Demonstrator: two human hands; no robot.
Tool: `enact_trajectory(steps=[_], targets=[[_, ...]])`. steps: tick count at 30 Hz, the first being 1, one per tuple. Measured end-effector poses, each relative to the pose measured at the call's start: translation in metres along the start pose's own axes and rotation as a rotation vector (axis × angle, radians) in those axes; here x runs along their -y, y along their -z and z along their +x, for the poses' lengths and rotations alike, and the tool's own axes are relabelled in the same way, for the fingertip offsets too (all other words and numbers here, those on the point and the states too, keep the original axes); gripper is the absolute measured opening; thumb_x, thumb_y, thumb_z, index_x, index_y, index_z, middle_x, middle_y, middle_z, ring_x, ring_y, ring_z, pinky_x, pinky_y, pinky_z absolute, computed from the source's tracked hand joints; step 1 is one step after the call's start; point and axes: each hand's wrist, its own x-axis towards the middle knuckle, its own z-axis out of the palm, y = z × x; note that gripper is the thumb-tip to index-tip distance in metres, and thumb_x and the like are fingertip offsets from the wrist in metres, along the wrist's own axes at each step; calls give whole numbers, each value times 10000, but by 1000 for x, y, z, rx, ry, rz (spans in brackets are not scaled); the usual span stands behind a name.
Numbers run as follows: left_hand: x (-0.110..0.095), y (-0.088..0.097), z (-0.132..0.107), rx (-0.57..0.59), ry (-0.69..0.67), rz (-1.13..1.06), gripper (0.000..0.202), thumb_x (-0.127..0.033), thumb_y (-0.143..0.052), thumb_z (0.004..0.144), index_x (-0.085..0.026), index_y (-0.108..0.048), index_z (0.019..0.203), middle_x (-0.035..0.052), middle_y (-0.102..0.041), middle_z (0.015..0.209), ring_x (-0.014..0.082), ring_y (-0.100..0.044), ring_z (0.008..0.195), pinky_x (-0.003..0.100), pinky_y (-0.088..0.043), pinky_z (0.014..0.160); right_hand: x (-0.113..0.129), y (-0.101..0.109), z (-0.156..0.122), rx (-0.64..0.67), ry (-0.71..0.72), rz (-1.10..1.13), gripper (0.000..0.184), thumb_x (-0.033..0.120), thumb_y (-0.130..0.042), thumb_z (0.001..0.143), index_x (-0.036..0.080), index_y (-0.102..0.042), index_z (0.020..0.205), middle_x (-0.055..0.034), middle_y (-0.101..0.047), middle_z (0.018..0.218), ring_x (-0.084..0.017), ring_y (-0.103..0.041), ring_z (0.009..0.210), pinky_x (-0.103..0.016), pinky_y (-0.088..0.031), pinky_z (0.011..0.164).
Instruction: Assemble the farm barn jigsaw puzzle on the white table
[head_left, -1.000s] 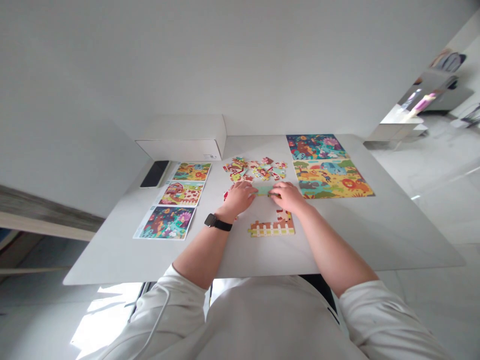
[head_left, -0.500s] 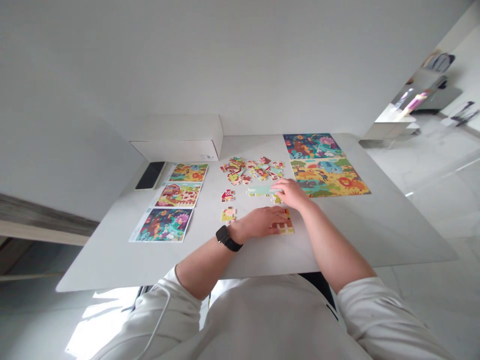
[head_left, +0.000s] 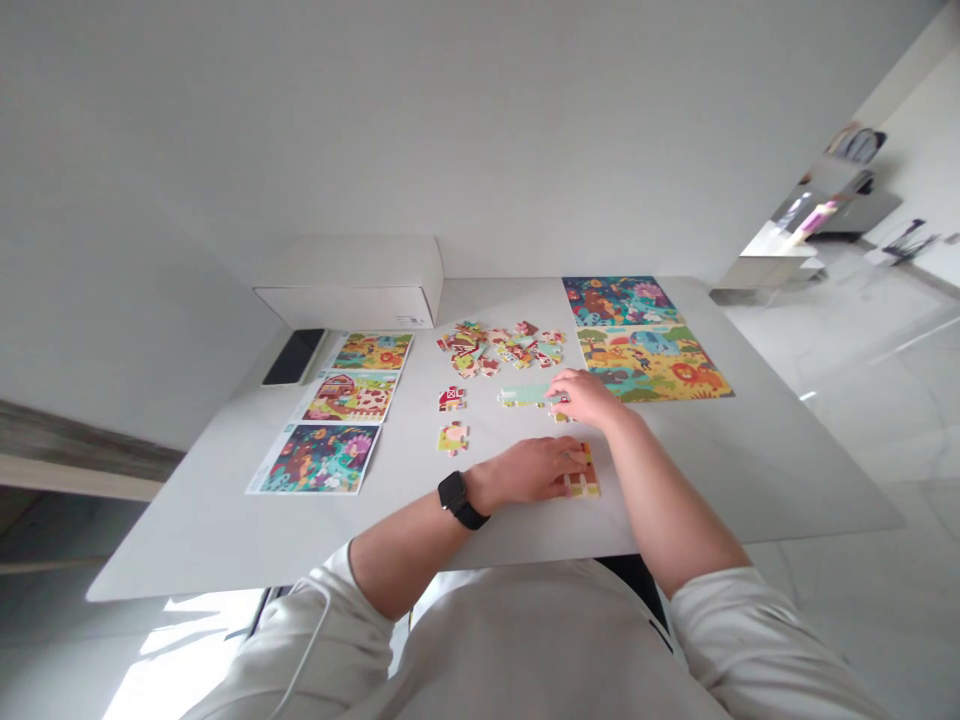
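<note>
My left hand, with a black watch on its wrist, lies flat on the joined fence strip of puzzle pieces near the table's front edge, fingers stretched over it. My right hand rests further back, its fingertips pinching the right end of a pale green strip of joined pieces. Two single pieces, a red barn piece and a yellow-green piece, lie to the left of my hands.
A heap of loose pieces lies behind my hands. Two finished puzzles are at the right. Three picture cards, a black phone and a white box sit at the left on the white table.
My left hand left the green strip and moved back toward me onto the fence strip, uncovering the two single pieces. My right hand stayed at the green strip. The camera tilted slightly.
</note>
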Motion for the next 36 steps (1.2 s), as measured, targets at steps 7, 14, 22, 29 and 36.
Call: enact_trajectory(steps=[7, 14, 22, 29, 36], targets=[[1, 2, 0, -72, -22, -59, 362, -351, -680, 1016, -297, -684, 1374, 85, -590, 1551, 268, -711, 1203, 367, -591, 991, 0, 2, 0, -13, 6, 29, 285, 185, -862, 836, 285, -855, 1103, -76, -769, 1279, -298, -713, 1151, -427, -535, 1074], [36, 39, -19, -331, 476, 114, 213, -368, -633, 1055, -217, -718, 1179, 101, -738, 1157, 285, -733, 1056, 397, -583, 916, -9, 8, 2, -227, -116, 82, 242, 181, -739, 929, 239, -818, 1150, -94, -786, 1220, -265, -723, 1141, -403, -548, 1061], [77, 73, -64, -196, 931, 256, 383, -314, -777, 945, -192, -692, 1297, 162, -674, 1316, 352, -674, 1222, 441, -551, 1023, -19, 1, 5, -267, -342, -2, 253, 215, -698, 963, 242, -796, 1195, -96, -791, 1265, -269, -722, 1170, -403, -550, 1064], [92, 76, -88, 0, 849, 219, 553, -315, -911, 805, -287, -708, 1319, 109, -624, 1397, 360, -614, 1309, 455, -540, 1055, -17, 17, 34, -258, -393, -18, 320, 239, -645, 1019, 209, -771, 1311, -129, -788, 1306, -266, -717, 1235, -375, -529, 1100], [106, 70, -96, -77, 780, 200, 553, -222, -932, 728, -245, -714, 1235, 120, -665, 1321, 348, -665, 1233, 450, -554, 1070, -31, 24, 90, -75, -375, -91, 458, 298, -814, 907, 261, -778, 1362, -124, -801, 1297, -286, -754, 1152, -354, -558, 1006]])
